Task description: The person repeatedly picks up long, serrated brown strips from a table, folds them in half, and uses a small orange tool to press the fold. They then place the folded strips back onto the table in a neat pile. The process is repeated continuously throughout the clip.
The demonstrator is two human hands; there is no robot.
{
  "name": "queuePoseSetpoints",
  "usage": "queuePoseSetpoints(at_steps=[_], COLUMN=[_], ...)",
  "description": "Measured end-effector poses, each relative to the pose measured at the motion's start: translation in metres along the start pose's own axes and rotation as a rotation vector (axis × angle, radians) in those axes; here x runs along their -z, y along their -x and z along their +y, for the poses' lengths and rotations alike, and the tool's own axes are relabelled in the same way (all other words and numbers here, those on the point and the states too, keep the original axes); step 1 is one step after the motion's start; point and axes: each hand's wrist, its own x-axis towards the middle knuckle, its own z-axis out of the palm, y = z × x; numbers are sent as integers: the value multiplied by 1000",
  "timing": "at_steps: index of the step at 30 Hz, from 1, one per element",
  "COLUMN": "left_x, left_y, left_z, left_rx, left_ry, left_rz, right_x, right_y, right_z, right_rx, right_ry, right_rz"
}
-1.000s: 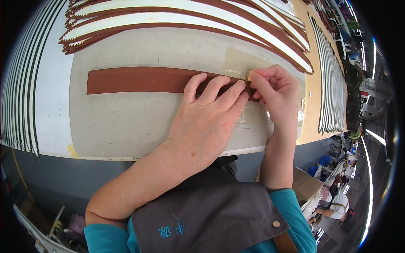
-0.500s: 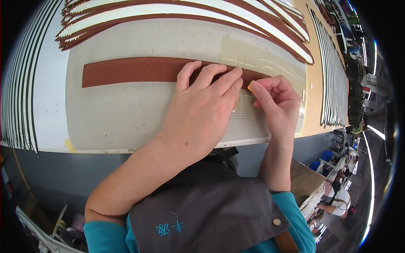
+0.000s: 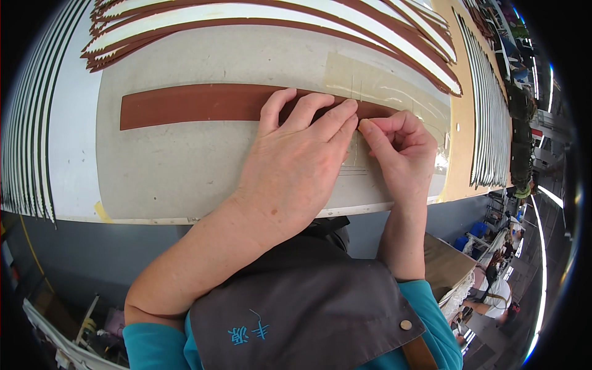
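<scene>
A long reddish-brown strip [image 3: 191, 103] lies crosswise on the grey work board [image 3: 160, 166]. It looks like leather or a similar sheet material. My left hand [image 3: 296, 157] rests over its middle, fingers apart, their tips pressing on the strip. Close beside it, my right hand [image 3: 401, 148] pinches a small yellow-orange piece at the strip's near edge, right by the left fingers. Thumb and fingertips now cover nearly all of that piece, so its kind is hidden. The right end of the strip passes behind my right hand.
Brown-edged white strips with jagged ends [image 3: 246, 13] are piled along the far side. Rows of dark-edged narrow strips stand at left [image 3: 34, 117] and right [image 3: 487, 117]. Clear tape [image 3: 370, 80] covers the board's right part. Other people [image 3: 496, 296] are far off at right.
My right hand has shifted slightly left, bringing the small yellow-orange piece against the strip's near edge beside my left fingers. My left hand stays nearly still on the strip.
</scene>
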Motion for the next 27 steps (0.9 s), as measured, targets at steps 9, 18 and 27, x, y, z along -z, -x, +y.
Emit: queuePoseSetpoints(at_steps=[9,18,27], left_x=[0,-2,94], left_y=[-1,-1,50], left_z=[1,0,-41], left_rx=[1,-68,-31], left_ry=[21,28,21], left_rz=[-10,41,106], right_x=[38,234,157], right_y=[3,13,-7], right_z=[0,113,62], right_rx=[-19,-94,69], right_ry=[-89,286,131], right_rz=[79,452,253])
